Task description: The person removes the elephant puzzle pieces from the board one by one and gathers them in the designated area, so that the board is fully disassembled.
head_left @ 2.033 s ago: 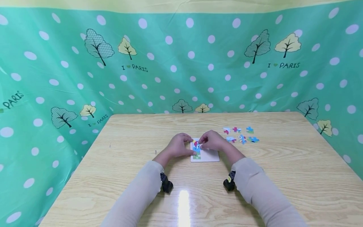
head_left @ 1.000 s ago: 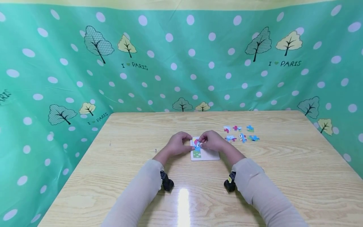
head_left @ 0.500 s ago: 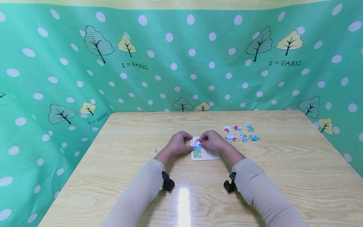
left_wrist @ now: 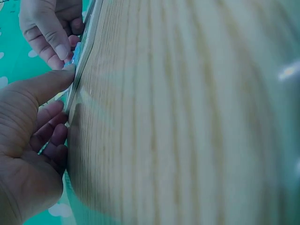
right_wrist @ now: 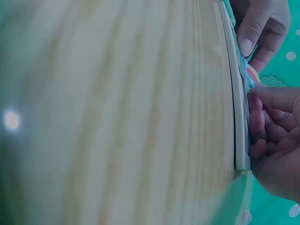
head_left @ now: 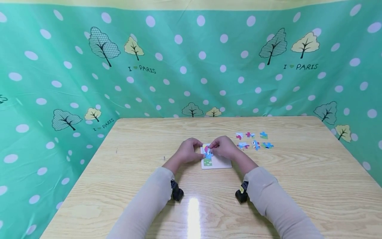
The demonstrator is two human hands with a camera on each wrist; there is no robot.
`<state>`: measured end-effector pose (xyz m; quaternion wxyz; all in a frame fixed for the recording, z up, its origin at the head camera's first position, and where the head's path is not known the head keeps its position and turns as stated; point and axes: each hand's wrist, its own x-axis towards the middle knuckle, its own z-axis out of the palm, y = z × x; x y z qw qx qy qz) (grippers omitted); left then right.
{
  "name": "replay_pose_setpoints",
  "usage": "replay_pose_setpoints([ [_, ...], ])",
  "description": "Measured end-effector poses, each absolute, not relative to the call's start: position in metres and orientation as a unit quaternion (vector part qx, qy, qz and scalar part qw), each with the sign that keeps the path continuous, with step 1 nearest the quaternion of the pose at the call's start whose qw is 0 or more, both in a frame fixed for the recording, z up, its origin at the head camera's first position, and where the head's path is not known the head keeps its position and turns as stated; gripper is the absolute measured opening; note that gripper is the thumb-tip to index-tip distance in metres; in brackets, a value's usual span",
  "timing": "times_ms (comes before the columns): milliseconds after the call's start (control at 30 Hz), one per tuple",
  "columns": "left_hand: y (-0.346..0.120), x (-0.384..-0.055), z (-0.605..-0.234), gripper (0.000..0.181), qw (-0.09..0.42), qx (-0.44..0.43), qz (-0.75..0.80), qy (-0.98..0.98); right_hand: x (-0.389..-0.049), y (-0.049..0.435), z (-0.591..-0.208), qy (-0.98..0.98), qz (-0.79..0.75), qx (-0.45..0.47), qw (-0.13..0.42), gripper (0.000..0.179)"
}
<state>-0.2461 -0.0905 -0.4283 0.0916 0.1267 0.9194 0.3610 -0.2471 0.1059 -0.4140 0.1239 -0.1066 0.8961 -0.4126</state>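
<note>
A white puzzle board (head_left: 221, 162) lies on the table, with colourful joined pieces (head_left: 207, 162) along its left side. My left hand (head_left: 188, 152) rests at the board's left edge. Its straight thumb presses on the pieces, as the left wrist view also shows, while the lower fingers curl loosely by the edge. From the right, my right hand (head_left: 225, 147) pinches a small blue-and-white puzzle piece (head_left: 209, 152) between thumb and fingertips, against the joined pieces. In the right wrist view the fingers partly hide that piece, so how far it sits in cannot be told.
Several loose puzzle pieces (head_left: 255, 145) lie in two rows to the right, behind the right hand. A tiny dark object (head_left: 164, 158) is left of the left hand. A green dotted curtain (head_left: 167, 66) hangs behind the wooden table (head_left: 143, 139).
The left thumb has slid up the board from the green pieces to the blue ones. The right hand keeps its pinch, with the piece shifting slightly on the board.
</note>
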Motion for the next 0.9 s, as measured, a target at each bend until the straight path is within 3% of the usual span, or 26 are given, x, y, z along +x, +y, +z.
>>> replay_pose_setpoints([
  [467,-0.091,-0.245,-0.427,0.046,0.097,0.123,0.369,0.916,-0.249,0.097,-0.42,0.899,-0.426,-0.03,0.1,0.004],
  [900,-0.093,-0.246,-0.428,0.033,0.091,0.138,0.373,0.913,-0.249,0.098,-0.419,0.874,-0.47,-0.03,0.122,0.02],
])
